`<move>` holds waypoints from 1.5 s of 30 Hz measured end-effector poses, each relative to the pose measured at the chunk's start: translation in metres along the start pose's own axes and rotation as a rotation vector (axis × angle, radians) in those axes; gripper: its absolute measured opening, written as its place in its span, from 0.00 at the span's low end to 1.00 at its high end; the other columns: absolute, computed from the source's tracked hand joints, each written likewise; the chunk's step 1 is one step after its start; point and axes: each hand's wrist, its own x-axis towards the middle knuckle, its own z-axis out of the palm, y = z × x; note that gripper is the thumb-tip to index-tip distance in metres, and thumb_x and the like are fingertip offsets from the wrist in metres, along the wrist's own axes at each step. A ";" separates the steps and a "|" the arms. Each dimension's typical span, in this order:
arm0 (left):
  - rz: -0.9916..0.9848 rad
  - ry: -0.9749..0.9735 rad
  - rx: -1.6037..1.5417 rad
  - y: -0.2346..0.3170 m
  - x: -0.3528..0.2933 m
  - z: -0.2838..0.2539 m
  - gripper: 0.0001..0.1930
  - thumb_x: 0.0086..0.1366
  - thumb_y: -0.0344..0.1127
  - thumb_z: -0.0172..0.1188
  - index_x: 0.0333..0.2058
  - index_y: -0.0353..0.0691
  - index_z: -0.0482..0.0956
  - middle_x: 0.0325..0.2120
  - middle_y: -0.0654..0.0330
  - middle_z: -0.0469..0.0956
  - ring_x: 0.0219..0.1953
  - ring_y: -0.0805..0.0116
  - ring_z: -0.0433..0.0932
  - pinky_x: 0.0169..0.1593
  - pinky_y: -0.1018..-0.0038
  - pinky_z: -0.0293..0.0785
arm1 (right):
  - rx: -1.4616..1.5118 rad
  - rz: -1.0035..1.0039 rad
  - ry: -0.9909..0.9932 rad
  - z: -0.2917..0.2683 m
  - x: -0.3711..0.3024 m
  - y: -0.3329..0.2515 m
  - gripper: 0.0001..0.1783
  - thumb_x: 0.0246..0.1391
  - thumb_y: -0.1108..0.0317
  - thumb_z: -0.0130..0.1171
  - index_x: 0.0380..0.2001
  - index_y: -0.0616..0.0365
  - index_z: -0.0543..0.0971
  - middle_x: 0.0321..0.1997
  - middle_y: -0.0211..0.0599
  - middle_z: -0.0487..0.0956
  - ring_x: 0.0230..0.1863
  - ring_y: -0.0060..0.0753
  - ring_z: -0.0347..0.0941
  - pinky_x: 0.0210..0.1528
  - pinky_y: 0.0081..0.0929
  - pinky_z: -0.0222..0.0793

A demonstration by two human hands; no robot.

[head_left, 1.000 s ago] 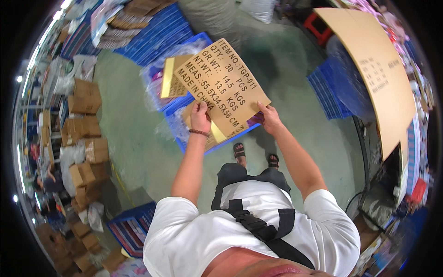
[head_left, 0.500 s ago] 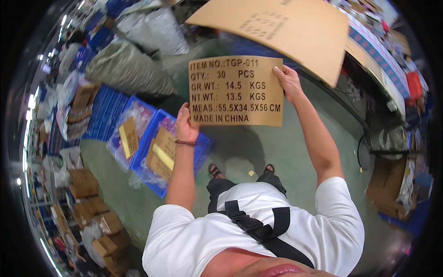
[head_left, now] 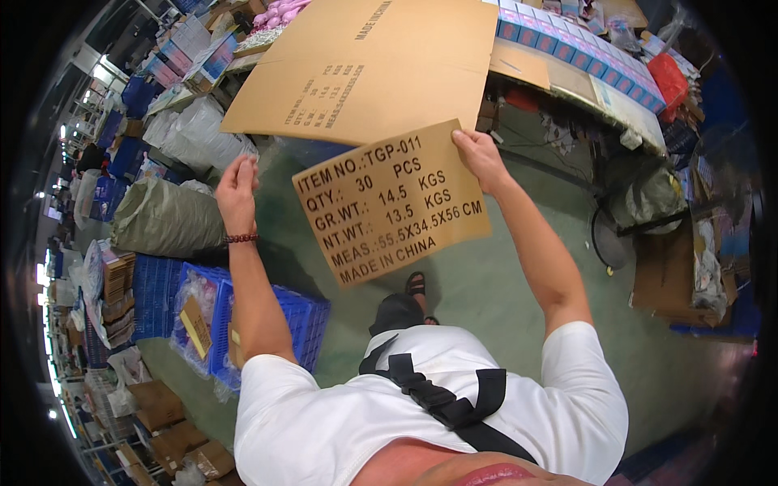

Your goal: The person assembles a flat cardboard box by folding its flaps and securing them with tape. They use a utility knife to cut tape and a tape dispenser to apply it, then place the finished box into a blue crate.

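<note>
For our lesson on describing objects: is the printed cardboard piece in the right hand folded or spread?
Spread: the cardboard piece shows one printed face, no fold visible; the right hand grips its upper corner.

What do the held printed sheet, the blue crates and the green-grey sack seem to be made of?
Printed sheet: probably matte cardboard; brown, stiff-looking, nearly flat. Blue crates: likely moulded plastic, slightly glossy; latticed walls. Green-grey sack: perhaps woven plastic, dull and creased, though cloth is possible.

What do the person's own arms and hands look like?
Short white sleeves leave the forearms bare. The left hand and right hand are ungloved. A dark red beaded bracelet circles the left wrist; none shows on the right.
</note>
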 end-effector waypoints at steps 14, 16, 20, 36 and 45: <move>0.035 -0.802 0.215 0.007 0.088 0.281 0.12 0.57 0.36 0.56 0.35 0.34 0.79 0.27 0.51 0.80 0.28 0.59 0.79 0.35 0.69 0.75 | -0.310 -0.169 -0.136 -0.025 0.129 -0.034 0.14 0.58 0.68 0.52 0.46 0.64 0.75 0.30 0.30 0.79 0.29 0.15 0.71 0.30 0.16 0.67; 0.006 -0.792 0.201 0.001 0.102 0.292 0.11 0.56 0.34 0.56 0.34 0.34 0.79 0.26 0.51 0.80 0.28 0.60 0.79 0.34 0.70 0.74 | -0.240 -0.163 -0.142 -0.030 0.152 -0.033 0.15 0.59 0.68 0.52 0.47 0.64 0.74 0.28 0.28 0.78 0.28 0.13 0.70 0.29 0.16 0.67; 0.040 -0.757 0.326 -0.008 0.130 0.301 0.10 0.56 0.34 0.56 0.32 0.34 0.79 0.25 0.51 0.79 0.27 0.61 0.79 0.34 0.69 0.74 | -0.046 0.140 -0.227 -0.038 0.198 -0.038 0.18 0.60 0.59 0.51 0.45 0.63 0.76 0.32 0.28 0.77 0.30 0.16 0.71 0.29 0.16 0.69; -0.222 -0.446 0.534 0.011 0.132 0.376 0.10 0.55 0.36 0.56 0.32 0.36 0.79 0.23 0.51 0.79 0.25 0.61 0.78 0.32 0.69 0.72 | -0.586 -0.102 -1.019 -0.082 0.344 -0.064 0.13 0.59 0.65 0.53 0.36 0.66 0.78 0.26 0.31 0.77 0.27 0.20 0.73 0.31 0.20 0.71; -0.406 -0.445 0.826 0.031 0.124 0.357 0.10 0.54 0.37 0.56 0.33 0.41 0.81 0.25 0.54 0.80 0.30 0.57 0.78 0.36 0.65 0.72 | -0.886 -0.335 -1.518 -0.030 0.367 -0.086 0.10 0.44 0.69 0.57 0.31 0.63 0.81 0.24 0.43 0.80 0.25 0.36 0.76 0.31 0.30 0.72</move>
